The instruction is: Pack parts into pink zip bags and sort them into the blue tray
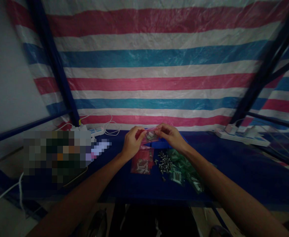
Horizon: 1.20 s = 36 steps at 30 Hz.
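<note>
My left hand point(132, 142) and my right hand point(170, 135) both pinch a small red plastic bag point(149, 135) with little metal parts inside, held just above the dark blue table point(233, 168). Below the hands lie more filled red bags point(141, 164), a loose heap of small silver screws point(164, 162) and a pile of green bags point(186, 171). A blue tray or box point(162, 144) shows partly behind the held bag.
A white power strip point(243, 138) with plugs lies at the right back, another power strip point(96, 131) with white cables at the left back. A blurred-out patch covers the table's left. A striped tarp point(154, 65) hangs behind, framed by dark blue posts.
</note>
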Tool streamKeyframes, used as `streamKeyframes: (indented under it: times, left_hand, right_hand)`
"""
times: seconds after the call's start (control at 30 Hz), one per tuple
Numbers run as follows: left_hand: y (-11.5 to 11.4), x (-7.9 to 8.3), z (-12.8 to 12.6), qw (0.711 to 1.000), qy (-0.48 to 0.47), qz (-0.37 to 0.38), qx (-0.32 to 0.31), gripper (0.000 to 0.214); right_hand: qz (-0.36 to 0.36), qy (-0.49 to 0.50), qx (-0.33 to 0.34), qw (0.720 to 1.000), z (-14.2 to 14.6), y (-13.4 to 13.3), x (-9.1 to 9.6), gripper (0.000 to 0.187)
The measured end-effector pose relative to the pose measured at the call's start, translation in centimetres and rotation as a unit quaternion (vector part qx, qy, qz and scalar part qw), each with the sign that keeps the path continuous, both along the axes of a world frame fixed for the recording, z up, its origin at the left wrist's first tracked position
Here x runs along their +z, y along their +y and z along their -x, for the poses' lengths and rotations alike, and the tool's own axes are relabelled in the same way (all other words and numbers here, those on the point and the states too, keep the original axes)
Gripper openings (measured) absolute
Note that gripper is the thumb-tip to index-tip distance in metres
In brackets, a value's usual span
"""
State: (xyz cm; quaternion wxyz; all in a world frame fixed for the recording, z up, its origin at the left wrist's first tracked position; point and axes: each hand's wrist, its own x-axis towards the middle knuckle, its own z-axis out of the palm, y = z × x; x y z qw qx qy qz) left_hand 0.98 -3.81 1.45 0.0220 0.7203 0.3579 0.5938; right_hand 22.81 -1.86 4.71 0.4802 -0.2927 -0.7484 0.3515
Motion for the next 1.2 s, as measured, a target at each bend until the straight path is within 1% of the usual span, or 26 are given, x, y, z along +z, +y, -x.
streamKeyframes:
  times: [0.17,0.4,0.6,0.8,0.97,1.2]
  left_hand:
    - [0.11,-0.07,0.02,1.0,0.006,-0.008,0.002,0.012]
    - [-0.09,0.04,-0.02,1.0,0.016,-0.012,0.002,0.013]
    - [-0.07,0.03,-0.03,1.0,0.016,-0.009,-0.002,0.012]
    - [-0.13,0.03,0.0,1.0,0.025,-0.013,-0.003,0.011]
    - [-0.15,0.06,0.06,0.999,0.026,-0.02,-0.004,0.01]
    - [-0.1,0.06,0.06,0.998,0.053,-0.02,-0.006,0.012]
  right_hand:
    - [0.009,-0.001,0.024,1.0,0.18,-0.22,0.09,0.029]
    - [-0.002,-0.024,0.002,1.0,0.09,-0.02,-0.1,0.03]
    - [-0.012,-0.012,0.003,1.0,0.03,0.11,-0.23,0.029]
    - [-0.021,-0.015,-0.008,1.0,0.05,0.06,-0.19,0.033]
    - [-0.021,-0.003,-0.005,1.0,0.07,0.08,-0.25,0.029]
    - [-0.019,-0.007,-0.016,1.0,0.04,0.04,-0.27,0.034]
